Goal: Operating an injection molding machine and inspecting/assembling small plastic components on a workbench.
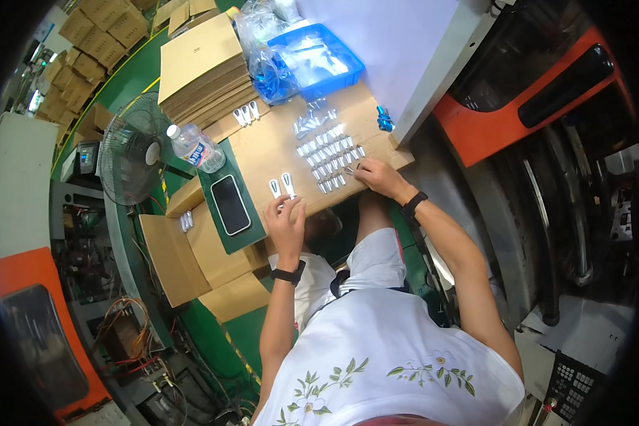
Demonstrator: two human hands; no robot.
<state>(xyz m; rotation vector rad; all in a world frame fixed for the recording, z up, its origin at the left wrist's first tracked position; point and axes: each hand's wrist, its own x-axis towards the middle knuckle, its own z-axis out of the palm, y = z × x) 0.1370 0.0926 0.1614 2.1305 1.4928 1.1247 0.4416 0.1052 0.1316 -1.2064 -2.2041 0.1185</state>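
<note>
On the brown cardboard work surface [258, 153], two white-and-silver, elongated pieces [287, 184] with dark oval marks lie side by side. My left hand [287, 226] is at their near ends, its fingers bent but apart; its fingertips seem to touch the pieces. To the right, several small shiny silver pieces [329, 157] lie in slanting rows. At the right end of the nearer rows, my right hand [382, 177] pinches a small silver piece [350, 170], partly covered by the fingers. Farther back sit three more elongated pieces [246, 113] like those by my left hand.
A phone [231, 204] and a water bottle [197, 149] are on the left, beside a fan [131, 149]. Flat cardboard [199, 67] is stacked behind. A blue bin [351, 74] with plastic bags stands at the back. An open carton [184, 263] is lower left; machines flank both sides.
</note>
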